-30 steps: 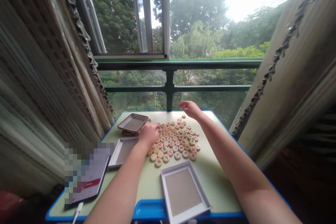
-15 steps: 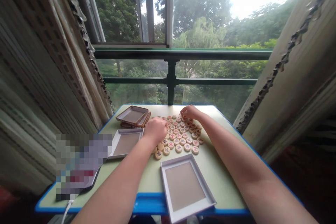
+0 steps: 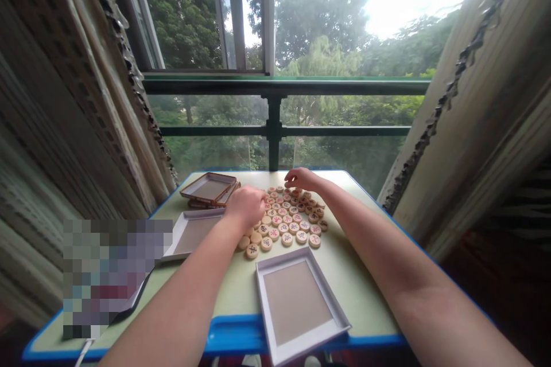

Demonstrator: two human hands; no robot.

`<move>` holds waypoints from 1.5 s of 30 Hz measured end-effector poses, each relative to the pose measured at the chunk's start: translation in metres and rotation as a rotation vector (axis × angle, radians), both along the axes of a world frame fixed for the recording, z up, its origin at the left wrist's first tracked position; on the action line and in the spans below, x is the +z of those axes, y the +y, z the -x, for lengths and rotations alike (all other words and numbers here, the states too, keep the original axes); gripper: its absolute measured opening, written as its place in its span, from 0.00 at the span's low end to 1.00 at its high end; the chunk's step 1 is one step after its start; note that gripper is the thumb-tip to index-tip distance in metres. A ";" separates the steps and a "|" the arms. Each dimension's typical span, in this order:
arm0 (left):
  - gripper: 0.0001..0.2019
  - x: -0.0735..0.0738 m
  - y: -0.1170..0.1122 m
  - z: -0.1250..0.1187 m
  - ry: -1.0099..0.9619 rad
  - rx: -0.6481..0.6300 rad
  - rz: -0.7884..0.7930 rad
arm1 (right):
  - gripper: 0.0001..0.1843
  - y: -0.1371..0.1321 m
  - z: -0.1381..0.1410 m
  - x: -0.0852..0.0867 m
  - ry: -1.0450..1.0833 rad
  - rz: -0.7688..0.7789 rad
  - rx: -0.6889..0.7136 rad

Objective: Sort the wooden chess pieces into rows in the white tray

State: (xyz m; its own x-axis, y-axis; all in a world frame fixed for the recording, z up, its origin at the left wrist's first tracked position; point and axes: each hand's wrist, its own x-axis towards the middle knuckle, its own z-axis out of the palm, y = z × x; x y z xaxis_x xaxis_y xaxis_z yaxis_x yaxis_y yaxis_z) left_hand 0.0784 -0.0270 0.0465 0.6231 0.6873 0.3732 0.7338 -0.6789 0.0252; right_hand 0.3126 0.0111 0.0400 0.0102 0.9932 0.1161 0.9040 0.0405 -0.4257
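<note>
Many round wooden xiangqi pieces (image 3: 283, 219) lie spread over the pale green table, most showing red or dark characters and a few showing blank faces. My left hand (image 3: 246, 205) is closed at the left edge of the spread, its fingers curled down. Whatever is under those fingers is hidden. At the far side of the pieces is my right hand (image 3: 302, 178), its fingers bent but apart just above the back row. Nearest me, a shallow white box tray (image 3: 340, 321) with a grey-brown bottom overhangs the table's front edge.
Another white tray (image 3: 183, 219) lies left of my left forearm. Behind it, brown-rimmed box parts (image 3: 209, 186) are stacked. A pixelated object (image 3: 116, 281) with a white cable rests at the table's left side. Beyond the blue-edged table (image 3: 365, 321) run a green railing (image 3: 344, 87) and window.
The view has shifted slightly, moving the table contents left in the picture. My right hand's fingers have lifted and spread a little; my left hand stays curled at the left of the pieces.
</note>
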 end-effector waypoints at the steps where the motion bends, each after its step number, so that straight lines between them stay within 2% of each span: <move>1: 0.14 0.000 0.000 0.000 -0.001 -0.002 -0.003 | 0.12 -0.001 0.001 0.001 0.010 0.007 0.008; 4: 0.15 0.000 -0.001 0.001 -0.001 -0.007 -0.004 | 0.10 -0.002 0.000 0.006 0.041 -0.009 0.005; 7: 0.15 0.000 -0.001 0.001 -0.003 -0.005 0.001 | 0.15 -0.002 -0.008 0.006 0.042 -0.069 -0.073; 11: 0.14 0.000 -0.001 0.000 0.000 0.010 0.013 | 0.15 -0.006 -0.027 -0.007 0.009 -0.107 -0.172; 14: 0.14 0.001 -0.002 0.000 0.009 0.012 0.024 | 0.14 -0.010 -0.034 -0.015 0.021 -0.070 -0.200; 16: 0.14 0.001 -0.002 0.000 0.012 0.008 0.023 | 0.14 -0.011 -0.034 -0.015 0.045 -0.032 -0.197; 23: 0.14 -0.001 -0.003 -0.003 0.017 -0.034 0.014 | 0.13 -0.016 -0.020 0.004 0.086 0.054 -0.106; 28: 0.13 -0.002 -0.004 -0.005 -0.015 -0.126 0.013 | 0.16 -0.023 -0.012 0.035 -0.005 0.005 -0.156; 30: 0.14 -0.002 -0.005 -0.005 -0.039 -0.145 0.023 | 0.16 -0.032 -0.009 0.047 -0.051 0.003 -0.168; 32: 0.14 -0.002 -0.005 -0.005 -0.050 -0.168 0.048 | 0.14 -0.046 -0.006 0.052 -0.099 0.025 -0.178; 35: 0.15 -0.006 -0.004 -0.005 -0.048 -0.203 0.111 | 0.18 -0.075 -0.002 0.041 -0.160 0.043 -0.225; 38: 0.19 -0.012 -0.002 -0.006 -0.103 -0.165 0.191 | 0.21 -0.105 0.002 0.018 -0.176 0.004 -0.261; 40: 0.23 -0.015 0.001 -0.006 -0.152 -0.184 0.245 | 0.19 -0.119 0.002 0.004 -0.156 -0.025 -0.264; 42: 0.24 -0.017 0.006 -0.004 -0.223 -0.206 0.280 | 0.16 -0.126 -0.001 -0.004 -0.114 -0.026 -0.263; 45: 0.25 -0.017 0.013 0.000 -0.335 -0.156 0.274 | 0.13 -0.126 -0.008 -0.010 -0.039 -0.005 -0.258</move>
State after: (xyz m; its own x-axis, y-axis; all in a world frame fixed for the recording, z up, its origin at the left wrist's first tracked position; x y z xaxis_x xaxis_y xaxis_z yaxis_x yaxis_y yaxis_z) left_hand 0.0782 -0.0142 0.0294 0.6029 0.6966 0.3890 0.5446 -0.7156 0.4374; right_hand 0.3207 -0.1153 0.0303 0.2581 0.9578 0.1264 0.9004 -0.1911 -0.3909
